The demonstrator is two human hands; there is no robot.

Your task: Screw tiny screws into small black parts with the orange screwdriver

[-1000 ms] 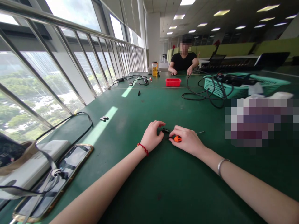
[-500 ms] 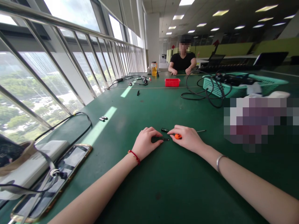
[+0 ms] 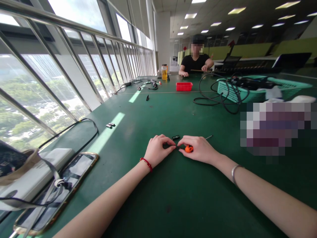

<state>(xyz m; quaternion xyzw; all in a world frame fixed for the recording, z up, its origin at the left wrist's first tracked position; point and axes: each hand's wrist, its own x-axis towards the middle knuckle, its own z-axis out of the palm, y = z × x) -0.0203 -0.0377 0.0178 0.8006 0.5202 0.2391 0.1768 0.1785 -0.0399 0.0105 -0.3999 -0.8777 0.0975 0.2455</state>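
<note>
My left hand (image 3: 158,151) is closed in a pinch on a small black part (image 3: 177,147), mostly hidden by the fingertips. Facing it, my right hand (image 3: 201,149) is wrapped round a screwdriver with an orange handle (image 3: 189,149); its thin shaft (image 3: 209,137) sticks out behind the hand, pointing away. The right thumb and index finger come close to the black part's tip, but I cannot tell whether they touch it. Just beyond the fingertips, a second small black piece (image 3: 176,137) lies on the green table (image 3: 148,211).
Small black pieces (image 3: 110,125) lie at the left, near a phone (image 3: 59,191) and a white box (image 3: 37,172). Farther off are a red bin (image 3: 184,87), a jar (image 3: 164,72), black cables (image 3: 208,101) and a teal basket (image 3: 257,94). Across the table sits a person (image 3: 195,62).
My left hand has moved slightly right, and its fingertips now hide more of the black part. The screwdriver's shaft has swung to point farther away. The person opposite has shifted their hands.
</note>
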